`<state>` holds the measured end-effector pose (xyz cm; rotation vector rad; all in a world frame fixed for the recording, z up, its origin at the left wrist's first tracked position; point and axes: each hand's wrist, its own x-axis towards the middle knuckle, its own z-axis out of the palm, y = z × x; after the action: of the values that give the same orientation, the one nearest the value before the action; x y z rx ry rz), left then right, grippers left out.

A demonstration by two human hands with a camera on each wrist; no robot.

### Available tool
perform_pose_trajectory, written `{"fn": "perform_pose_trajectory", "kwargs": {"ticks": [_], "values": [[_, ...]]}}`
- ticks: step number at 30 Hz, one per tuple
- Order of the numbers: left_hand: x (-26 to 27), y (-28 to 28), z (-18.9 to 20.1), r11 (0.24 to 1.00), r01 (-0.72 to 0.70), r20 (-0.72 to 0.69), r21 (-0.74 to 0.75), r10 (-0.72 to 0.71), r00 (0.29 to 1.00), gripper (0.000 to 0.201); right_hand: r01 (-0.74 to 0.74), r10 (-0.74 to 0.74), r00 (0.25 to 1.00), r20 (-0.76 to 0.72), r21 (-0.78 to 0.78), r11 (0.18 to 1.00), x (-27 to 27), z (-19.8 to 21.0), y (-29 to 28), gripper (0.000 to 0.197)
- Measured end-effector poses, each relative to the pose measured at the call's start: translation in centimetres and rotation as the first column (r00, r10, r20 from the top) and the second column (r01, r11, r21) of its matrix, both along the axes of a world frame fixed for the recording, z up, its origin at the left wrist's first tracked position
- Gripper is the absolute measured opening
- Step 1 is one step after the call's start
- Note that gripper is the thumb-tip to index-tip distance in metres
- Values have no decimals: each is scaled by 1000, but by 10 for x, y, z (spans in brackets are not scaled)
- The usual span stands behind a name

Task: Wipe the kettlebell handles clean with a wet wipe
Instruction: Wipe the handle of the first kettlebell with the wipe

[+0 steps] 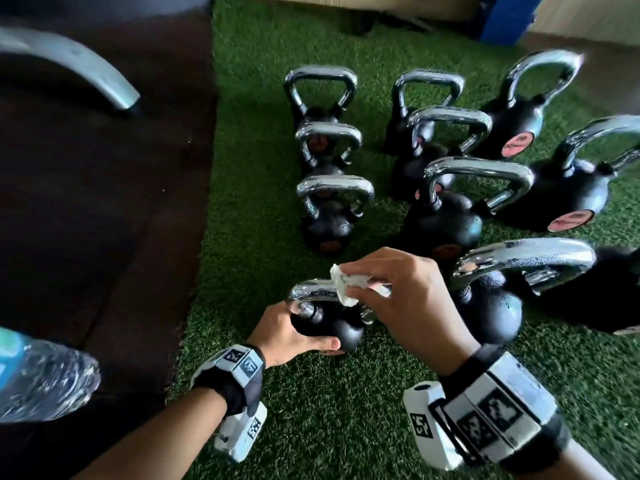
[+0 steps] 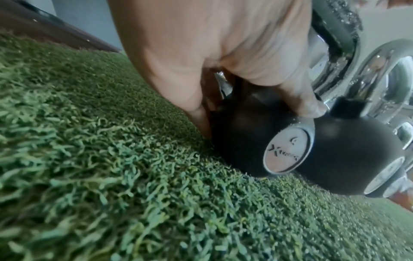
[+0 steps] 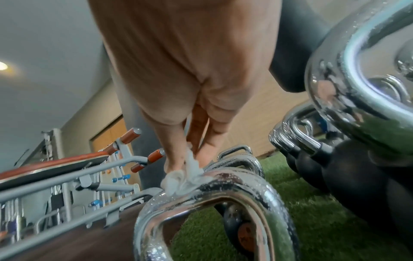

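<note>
A small black kettlebell [image 1: 341, 332] with a wet chrome handle [image 1: 311, 293] stands nearest me on the green turf. My left hand [image 1: 294, 329] grips its round body, thumb along the front; the left wrist view shows the same hold on the black body [image 2: 245, 127] above a silver badge [image 2: 288, 151]. My right hand [image 1: 398, 289] pinches a crumpled white wet wipe [image 1: 346, 284] against the top of the handle. In the right wrist view the wipe [image 3: 185, 174] lies pressed on the droplet-covered handle [image 3: 223, 187] under my fingertips [image 3: 176, 164].
Several more black kettlebells with chrome handles stand in rows on the turf [image 1: 329, 410], the closest one [image 1: 491, 306] right beside my right hand. A dark rubber mat [image 1: 104, 202] lies to the left. A clear water bottle [image 1: 38, 379] sits at the lower left.
</note>
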<state>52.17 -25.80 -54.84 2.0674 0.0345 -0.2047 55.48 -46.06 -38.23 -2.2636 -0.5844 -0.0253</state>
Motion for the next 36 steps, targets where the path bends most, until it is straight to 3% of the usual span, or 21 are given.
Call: {"fn": "perform_pose_trajectory", "kwargs": {"ticks": [6, 12, 18, 22, 25, 29, 33, 36], "values": [[3, 1, 2, 999, 42, -15, 29, -42, 999, 76, -4, 32, 996, 79, -331, 944, -6, 5, 18, 15], [2, 0, 3, 997, 56, -30, 51, -54, 998, 70, 148, -114, 988, 107, -407, 901, -15, 4, 5, 23], [0, -3, 0, 999, 32, -44, 28, -31, 999, 69, 116, -90, 992, 91, -336, 935, -23, -1, 19, 23], [0, -3, 0, 999, 34, -45, -4, -34, 998, 63, 286, -267, 958, 106, -269, 920, -20, -13, -7, 29], [-1, -3, 2, 999, 45, -34, -11, -45, 998, 64, 337, -348, 938, -9, -226, 914, -13, -21, -20, 30], [-3, -3, 2, 999, 39, -28, -14, -39, 999, 65, 346, -357, 933, -32, -183, 920, -8, -29, -25, 28], [-3, -3, 6, 998, 66, -7, -6, -66, 998, 72, 377, -394, 885, -247, -115, 919, -4, -44, -34, 19], [-2, -3, 7, 997, 76, -6, -20, -76, 997, 74, 380, -392, 886, -248, -97, 920, -1, -55, -35, 23]]}}
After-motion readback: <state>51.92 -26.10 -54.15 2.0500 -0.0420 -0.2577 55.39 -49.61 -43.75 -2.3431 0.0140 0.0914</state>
